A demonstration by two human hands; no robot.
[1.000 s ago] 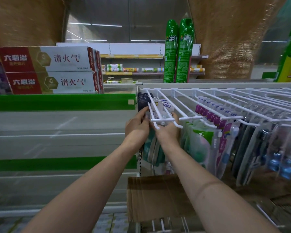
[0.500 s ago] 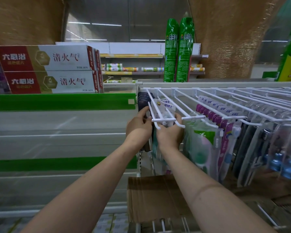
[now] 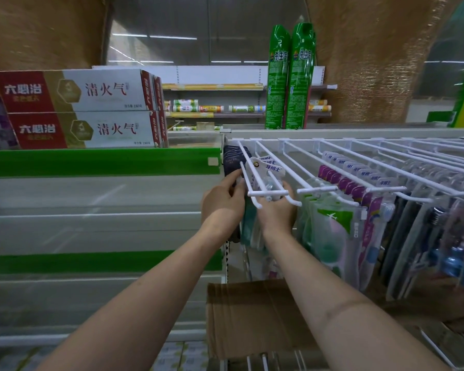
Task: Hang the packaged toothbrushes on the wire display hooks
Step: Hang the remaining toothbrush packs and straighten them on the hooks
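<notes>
Shop aisle, white wire hook (image 3: 263, 180), both hands (image 3: 223, 207) (image 3: 277, 212) gripping glossy toothbrush pack (image 3: 265, 178)

The hands (image 3: 248, 207) hid the lower toothbrush pack (image 3: 265, 175); the packs (image 3: 456, 236) at the right edge were blurred and cut off.

1. The toothbrush packs (image 3: 265, 174), clear blisters with white header cards printed in blue, hang upright on the leftmost hook, bunched near its front end.
2. The white wire hooks (image 3: 303, 167) jut forward in a row from the back rail; the hooks to the right carry more hanging packs.
</notes>
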